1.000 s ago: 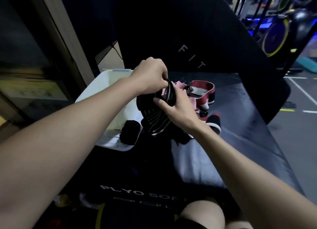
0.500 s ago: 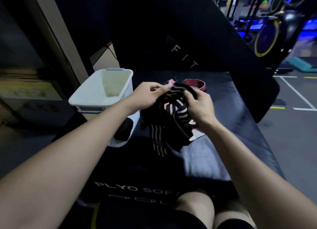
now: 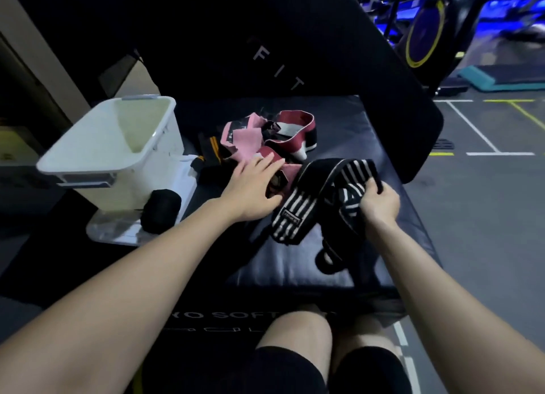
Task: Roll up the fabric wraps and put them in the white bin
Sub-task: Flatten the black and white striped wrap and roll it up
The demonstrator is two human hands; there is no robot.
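We see the right hand with its fingers curled round one end of the black-and-white striped wrap, whose unrolled length lies draped across the black padded box; the left hand rests flat, fingers straight, on the pile of pink and red wraps. The white bin stands to the left of the pile, a rolled black wrap just beside its base.

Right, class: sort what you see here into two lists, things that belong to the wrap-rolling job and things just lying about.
Belongs to the job:
- striped wrap, gripped by the right hand
- pile of pink and red wraps, under the open left hand
- rolled black wrap
- white bin

Just lying about:
- black padded box
- exercise bike
- teal step platform
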